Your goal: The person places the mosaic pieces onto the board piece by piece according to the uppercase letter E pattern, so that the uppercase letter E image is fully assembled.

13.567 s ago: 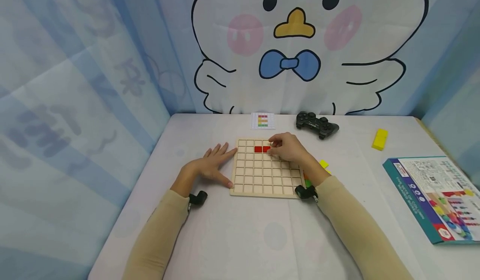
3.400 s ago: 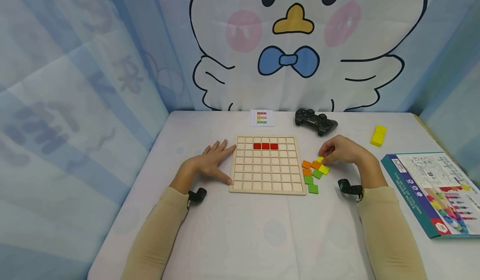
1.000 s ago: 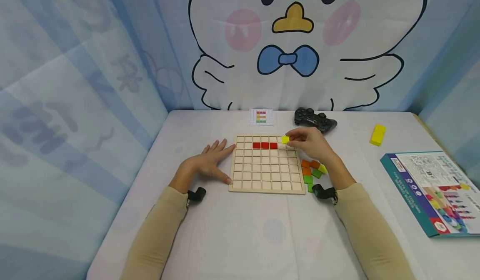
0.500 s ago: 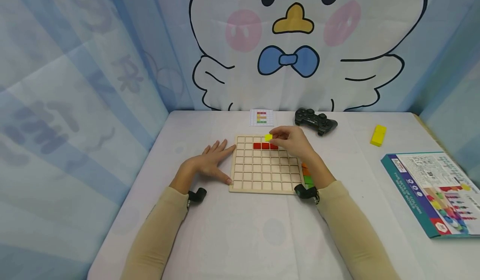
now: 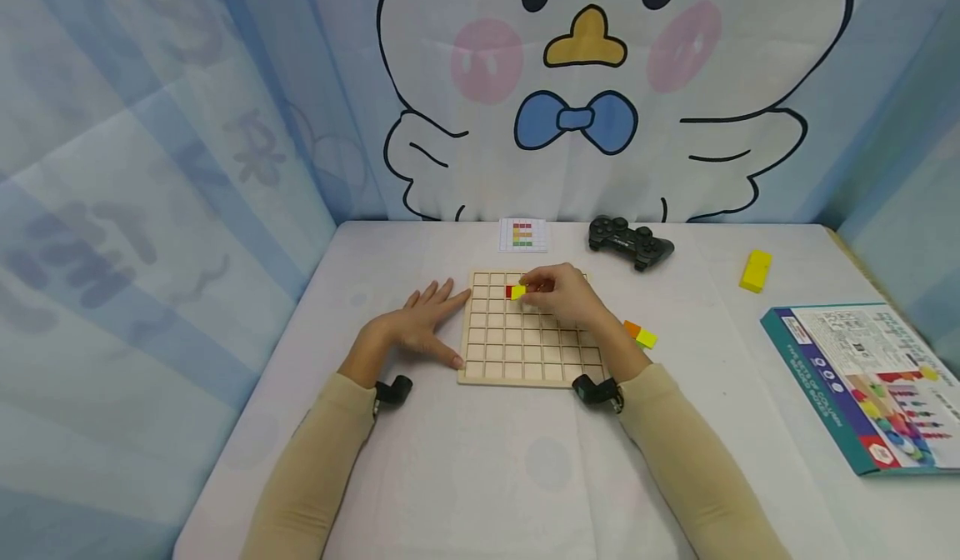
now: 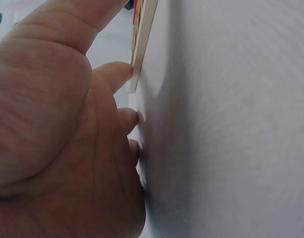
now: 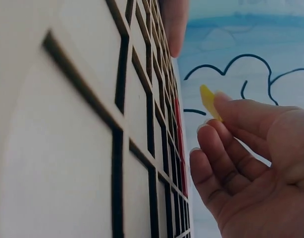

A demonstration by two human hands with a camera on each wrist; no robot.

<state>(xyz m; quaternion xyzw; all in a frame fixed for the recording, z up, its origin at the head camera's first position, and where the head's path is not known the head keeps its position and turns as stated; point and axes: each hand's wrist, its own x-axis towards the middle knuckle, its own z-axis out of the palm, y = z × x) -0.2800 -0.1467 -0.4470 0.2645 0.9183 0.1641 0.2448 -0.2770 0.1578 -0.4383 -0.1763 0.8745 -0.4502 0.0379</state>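
Note:
A wooden grid board (image 5: 517, 352) lies on the table between the hands. My left hand (image 5: 420, 329) has its fingers spread, with the thumb and index fingertips at the board's left edge; the left wrist view shows the index finger (image 6: 117, 74) against that edge. My right hand (image 5: 566, 296) pinches a small yellow square tile (image 5: 518, 292) by the thumb and fingertips. That yellow tile is held over the upper part of the grid, clear of it in the right wrist view. Red tiles (image 7: 180, 139) sit in a row of cells, mostly hidden behind the right hand in the head view.
A yellow tile (image 5: 646, 339) and an orange tile (image 5: 632, 328) lie right of the board; the right arm hides others. Behind the board are a pattern card (image 5: 522, 235) and a black game controller (image 5: 630, 242). Farther right are a yellow block (image 5: 756, 271) and a box (image 5: 862, 385).
A third red tile joined the row earlier. Since then my right hand has picked a yellow tile from the loose ones and carried it leftward over the board. The left hand stays put.

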